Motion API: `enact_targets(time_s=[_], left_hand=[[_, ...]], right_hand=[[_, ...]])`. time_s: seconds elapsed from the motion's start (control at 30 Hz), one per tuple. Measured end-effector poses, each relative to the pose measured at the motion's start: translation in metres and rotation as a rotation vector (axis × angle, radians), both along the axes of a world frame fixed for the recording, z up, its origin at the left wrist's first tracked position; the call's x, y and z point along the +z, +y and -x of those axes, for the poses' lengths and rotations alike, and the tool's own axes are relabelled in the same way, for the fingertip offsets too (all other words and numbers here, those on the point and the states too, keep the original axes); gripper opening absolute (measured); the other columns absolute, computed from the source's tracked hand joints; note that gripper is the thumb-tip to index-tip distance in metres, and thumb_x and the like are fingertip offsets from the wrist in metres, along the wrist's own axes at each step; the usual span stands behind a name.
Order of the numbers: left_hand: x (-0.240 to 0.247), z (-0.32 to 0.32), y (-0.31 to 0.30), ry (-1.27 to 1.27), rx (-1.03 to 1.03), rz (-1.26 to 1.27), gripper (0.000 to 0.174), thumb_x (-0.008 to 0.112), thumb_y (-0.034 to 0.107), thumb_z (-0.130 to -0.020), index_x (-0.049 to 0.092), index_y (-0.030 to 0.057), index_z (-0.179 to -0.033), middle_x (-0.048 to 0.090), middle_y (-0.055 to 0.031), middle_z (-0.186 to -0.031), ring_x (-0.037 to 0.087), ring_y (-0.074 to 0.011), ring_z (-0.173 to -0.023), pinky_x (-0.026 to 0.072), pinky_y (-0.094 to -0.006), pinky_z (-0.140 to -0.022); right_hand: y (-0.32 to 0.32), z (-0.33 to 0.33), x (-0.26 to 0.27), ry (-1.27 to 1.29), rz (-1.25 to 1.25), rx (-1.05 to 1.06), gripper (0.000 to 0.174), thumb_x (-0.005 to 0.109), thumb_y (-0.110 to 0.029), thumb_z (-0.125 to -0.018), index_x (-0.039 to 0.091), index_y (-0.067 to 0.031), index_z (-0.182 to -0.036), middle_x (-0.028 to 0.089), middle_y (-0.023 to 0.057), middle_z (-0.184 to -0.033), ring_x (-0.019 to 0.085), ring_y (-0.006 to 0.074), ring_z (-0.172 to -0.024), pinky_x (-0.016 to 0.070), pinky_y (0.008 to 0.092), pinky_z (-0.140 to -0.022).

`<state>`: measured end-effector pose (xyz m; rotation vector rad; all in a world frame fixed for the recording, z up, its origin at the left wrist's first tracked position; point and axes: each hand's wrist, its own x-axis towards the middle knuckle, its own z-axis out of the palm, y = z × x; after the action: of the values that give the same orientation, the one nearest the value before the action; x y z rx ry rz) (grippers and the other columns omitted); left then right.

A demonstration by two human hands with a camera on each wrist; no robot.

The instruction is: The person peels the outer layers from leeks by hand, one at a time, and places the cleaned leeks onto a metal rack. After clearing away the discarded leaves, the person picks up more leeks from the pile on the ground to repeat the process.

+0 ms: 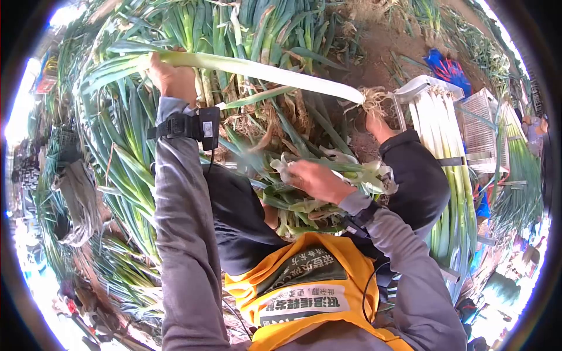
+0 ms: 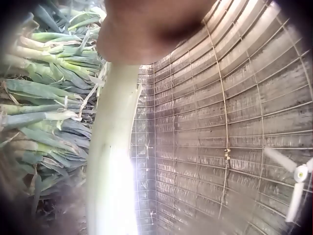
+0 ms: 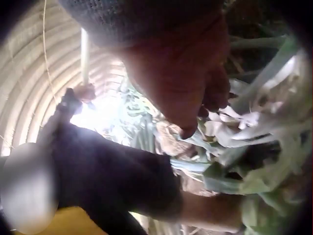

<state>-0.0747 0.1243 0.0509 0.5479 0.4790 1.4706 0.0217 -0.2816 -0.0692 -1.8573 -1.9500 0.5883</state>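
Note:
My left hand (image 1: 172, 79) grips a long green onion (image 1: 275, 74) near its leaves, at the upper left of the head view. The white stalk points right and ends in a tuft of dry roots (image 1: 374, 100). Up close in the left wrist view, the pale stalk (image 2: 115, 152) hangs below the fingers. My right hand (image 1: 321, 180) is low over a heap of stripped outer leaves (image 1: 374, 178) between the legs. Its fingers are bent, with a pale peel (image 1: 283, 168) right at the fingertips; I cannot tell whether they pinch it.
Untrimmed green onions (image 1: 193, 26) lie in thick piles ahead and to the left. On the right, a white rack (image 1: 427, 85) holds cleaned onions (image 1: 436, 117) bound with a dark strap (image 1: 452, 161). Beside it are a white plastic crate (image 1: 477, 120) and a blue bag (image 1: 448, 70).

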Motion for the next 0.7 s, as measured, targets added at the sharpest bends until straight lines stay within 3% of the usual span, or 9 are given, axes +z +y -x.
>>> enact_targets(time_s=[0.07, 0.13, 0.2, 0.27, 0.3, 0.33, 0.4, 0.43, 0.7], left_hand=[[0.011, -0.008, -0.012, -0.115, 0.0, 0.205, 0.025, 0.059, 0.019, -0.095, 0.049, -0.0007, -0.107, 0.058, -0.0152, -0.095, 0.058, -0.0265, -0.087, 0.0518, -0.0379, -0.081], [0.005, -0.013, -0.011, -0.081, -0.125, 0.069, 0.03, 0.053, 0.027, -0.099, 0.043, 0.0077, -0.119, 0.053, -0.0132, -0.102, 0.058, -0.0285, -0.083, 0.0527, -0.0452, -0.079], [0.017, -0.018, -0.031, -0.105, -0.184, 0.049, 0.031, 0.052, 0.019, -0.098, 0.038, 0.0149, -0.125, 0.051, -0.012, -0.102, 0.057, -0.0281, -0.085, 0.0522, -0.0465, -0.076], [0.035, -0.027, -0.06, -0.106, -0.181, 0.017, 0.023, 0.055, 0.02, -0.097, 0.047, 0.002, -0.109, 0.054, -0.0155, -0.095, 0.055, -0.0284, -0.084, 0.0522, -0.0447, -0.079], [0.037, -0.031, -0.067, -0.107, -0.19, 0.015, 0.023, 0.055, 0.02, -0.097, 0.047, 0.002, -0.109, 0.054, -0.0155, -0.095, 0.055, -0.0284, -0.084, 0.0522, -0.0447, -0.079], [0.04, -0.035, -0.072, -0.117, -0.216, -0.049, 0.024, 0.056, 0.019, -0.097, 0.046, 0.004, -0.113, 0.053, -0.0152, -0.096, 0.055, -0.0284, -0.085, 0.0526, -0.0453, -0.078], [0.047, -0.04, -0.082, -0.129, -0.241, -0.111, 0.027, 0.058, 0.018, -0.096, 0.045, 0.0059, -0.117, 0.052, -0.0149, -0.098, 0.055, -0.0284, -0.086, 0.053, -0.0459, -0.077], [0.052, -0.042, -0.088, -0.09, -0.235, -0.175, 0.029, 0.059, 0.018, -0.096, 0.045, 0.0081, -0.119, 0.051, -0.0145, -0.099, 0.055, -0.0284, -0.088, 0.0534, -0.0457, -0.077], [0.054, -0.055, -0.102, 0.045, -0.249, -0.317, 0.04, 0.061, 0.012, -0.096, 0.048, 0.0167, -0.133, 0.056, -0.0097, -0.104, 0.059, -0.027, -0.083, 0.054, -0.0438, -0.079]], right_hand=[[0.027, -0.004, 0.048, 0.489, -0.169, -0.217, 0.026, 0.066, -0.021, -0.092, 0.063, -0.0063, -0.112, 0.062, 0.0122, -0.103, 0.065, 0.0316, -0.086, 0.0543, 0.04, -0.071], [0.048, -0.006, 0.093, 0.124, -0.526, -0.246, 0.026, 0.068, -0.011, -0.09, 0.062, -0.0026, -0.114, 0.063, 0.0153, -0.106, 0.065, 0.0341, -0.085, 0.0553, 0.039, -0.072], [0.068, -0.012, 0.131, 0.052, -0.689, -0.259, 0.028, 0.07, -0.01, -0.089, 0.061, -0.0022, -0.114, 0.063, 0.016, -0.108, 0.066, 0.0338, -0.084, 0.0556, 0.0396, -0.07], [0.092, -0.018, 0.156, 0.017, -0.739, -0.405, 0.023, 0.067, -0.014, -0.09, 0.06, -0.0058, -0.111, 0.063, 0.0126, -0.098, 0.066, 0.0303, -0.077, 0.0538, 0.0395, -0.064], [0.104, -0.024, 0.159, 0.013, -0.778, -0.453, 0.026, 0.069, -0.017, -0.089, 0.063, -0.0033, -0.11, 0.064, 0.0149, -0.099, 0.067, 0.032, -0.081, 0.0533, 0.0397, -0.07], [0.11, -0.033, 0.161, 0.008, -0.784, -0.458, 0.026, 0.069, -0.017, -0.089, 0.063, -0.0033, -0.11, 0.064, 0.0149, -0.099, 0.067, 0.032, -0.081, 0.0533, 0.0397, -0.07], [0.12, -0.045, 0.16, 0.293, -0.354, -0.402, 0.029, 0.072, -0.021, -0.087, 0.068, -0.0001, -0.106, 0.066, 0.0176, -0.098, 0.066, 0.0338, -0.082, 0.0518, 0.0398, -0.076], [0.122, -0.045, 0.153, 0.408, -0.415, -0.38, 0.03, 0.075, -0.023, -0.084, 0.071, 0.0003, -0.103, 0.066, 0.0188, -0.093, 0.064, 0.0347, -0.081, 0.0498, 0.0398, -0.078], [0.111, -0.029, 0.132, 0.296, -0.478, -0.425, 0.019, 0.073, -0.016, -0.084, 0.063, -0.0002, -0.089, 0.064, 0.0141, -0.086, 0.063, 0.032, -0.077, 0.0497, 0.0405, -0.07]])
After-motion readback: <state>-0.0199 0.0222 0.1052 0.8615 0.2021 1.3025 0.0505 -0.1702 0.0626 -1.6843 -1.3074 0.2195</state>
